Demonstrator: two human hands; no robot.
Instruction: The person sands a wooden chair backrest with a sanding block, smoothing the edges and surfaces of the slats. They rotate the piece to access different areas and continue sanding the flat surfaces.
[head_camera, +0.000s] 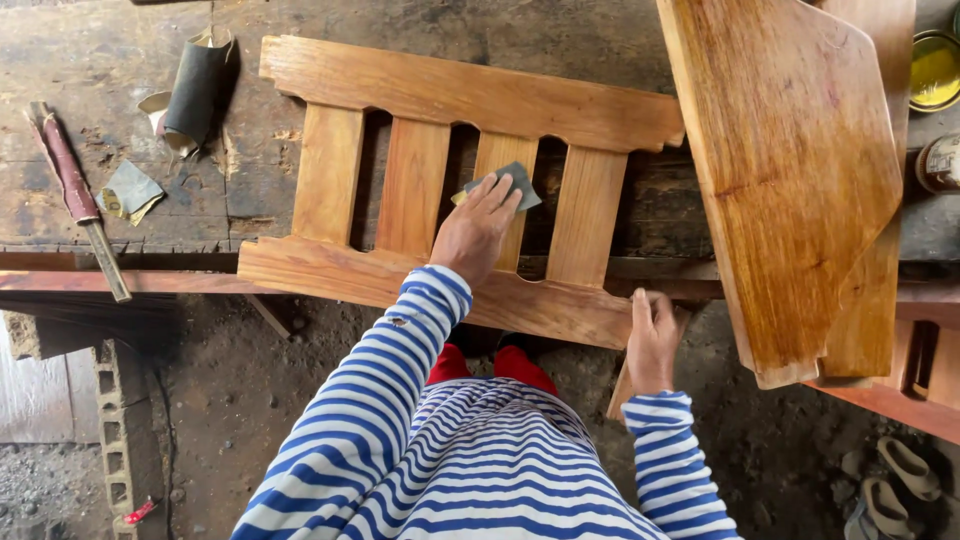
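Note:
A slatted wooden frame (470, 95) lies flat on a worn workbench (90, 60), its near rail overhanging the bench edge. My left hand (478, 228) reaches over the near rail and presses a grey piece of sandpaper (524, 184) onto the third slat (497, 150), fingers spread flat on it. My right hand (652, 340) grips the right end of the near rail from below. Both sleeves are blue and white striped.
A large curved wooden panel (790, 170) lies on the right, overlapping the frame's corner. On the left are a dark sandpaper roll (198, 95), a folded sandpaper scrap (130, 190) and a red-wrapped tool (70, 175). A yellow-filled tin (935, 70) sits far right; sandals (890, 490) lie on the dirt floor.

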